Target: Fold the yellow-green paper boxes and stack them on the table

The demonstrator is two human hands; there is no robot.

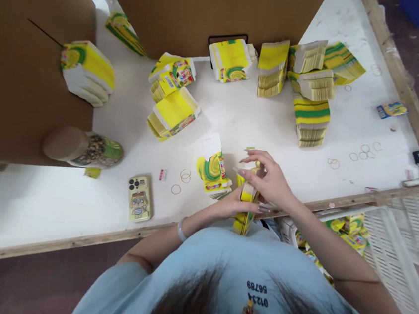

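Observation:
Close to my body at the table edge, my left hand [231, 204] grips a small bundle of yellow cartons [245, 214], held on end. My right hand [269, 181] bends around the upper part of the same bundle, its fingertips at the far side; part of the bundle is hidden behind the fingers. Just left of my hands lies a loose stack of printed flat cartons [213, 172] with a green swirl and a white flap.
Stacks of yellow cartons [175, 111] stand farther back, with more banded stacks [310, 120] at right. Brown cardboard boxes [209, 12] rise behind. A phone [139, 199], a lidded jar [98, 150] and rubber bands [365, 152] lie about. A white crate [391, 246] stands below right.

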